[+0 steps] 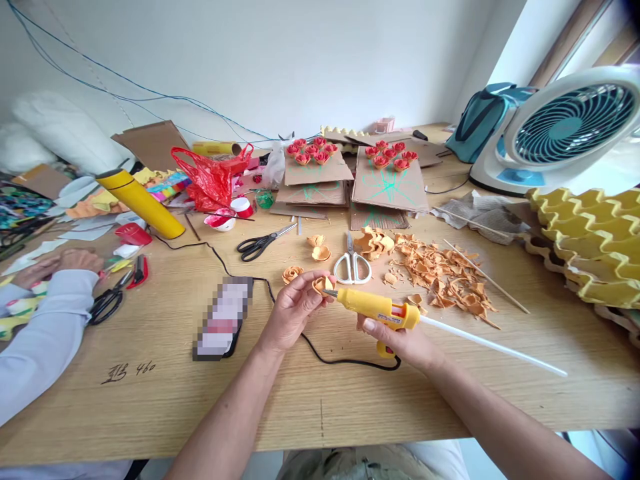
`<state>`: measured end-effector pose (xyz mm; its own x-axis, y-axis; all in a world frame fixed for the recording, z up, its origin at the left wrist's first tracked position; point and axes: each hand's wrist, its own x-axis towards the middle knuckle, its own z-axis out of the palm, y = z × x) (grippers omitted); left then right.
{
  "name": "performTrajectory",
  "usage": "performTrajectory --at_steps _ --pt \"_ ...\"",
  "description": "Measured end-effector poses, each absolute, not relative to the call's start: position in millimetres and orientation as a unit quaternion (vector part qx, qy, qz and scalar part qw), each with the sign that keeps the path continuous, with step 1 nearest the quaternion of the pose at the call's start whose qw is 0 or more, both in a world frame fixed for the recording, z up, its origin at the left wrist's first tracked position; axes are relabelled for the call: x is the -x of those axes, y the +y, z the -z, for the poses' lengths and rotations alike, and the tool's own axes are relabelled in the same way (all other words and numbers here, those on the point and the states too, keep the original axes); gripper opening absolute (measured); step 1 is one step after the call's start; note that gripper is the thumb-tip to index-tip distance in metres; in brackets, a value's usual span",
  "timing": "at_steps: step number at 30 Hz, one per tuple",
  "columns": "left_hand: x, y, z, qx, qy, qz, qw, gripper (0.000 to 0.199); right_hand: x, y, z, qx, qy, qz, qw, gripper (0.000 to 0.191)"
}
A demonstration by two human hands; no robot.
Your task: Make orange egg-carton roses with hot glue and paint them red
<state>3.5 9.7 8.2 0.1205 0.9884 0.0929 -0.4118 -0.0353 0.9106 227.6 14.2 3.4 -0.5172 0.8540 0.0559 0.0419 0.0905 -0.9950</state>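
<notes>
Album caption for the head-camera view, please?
Right hand points a yellow plastic glue gun at an orange cupped piece in left hand.

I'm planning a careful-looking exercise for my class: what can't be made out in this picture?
All in the head view:
Phone: screen blurred by mosaic blocks.
Orange flower piece: partly covered by the left hand.
Yellow glue gun: handle mostly hidden by the right hand; label too small to read.
Co-worker's sleeve: cut off by the left edge.
Yellow egg trays: cut off by the right edge.
</notes>
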Motion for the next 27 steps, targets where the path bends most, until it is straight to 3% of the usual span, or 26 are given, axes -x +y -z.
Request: performTrajectory --at_steps 16,27 --pt "-3 9 -15 -0.454 0.346 -0.575 0.586 0.035 -222 9 -9 0.322 -0.695 -0.524 0.373 0.036" --pt "6 13 -1 -0.534 0.329 -0.587 0.512 0.029 -222 10 -7 0.307 -0.766 -0.408 0.391 0.04"
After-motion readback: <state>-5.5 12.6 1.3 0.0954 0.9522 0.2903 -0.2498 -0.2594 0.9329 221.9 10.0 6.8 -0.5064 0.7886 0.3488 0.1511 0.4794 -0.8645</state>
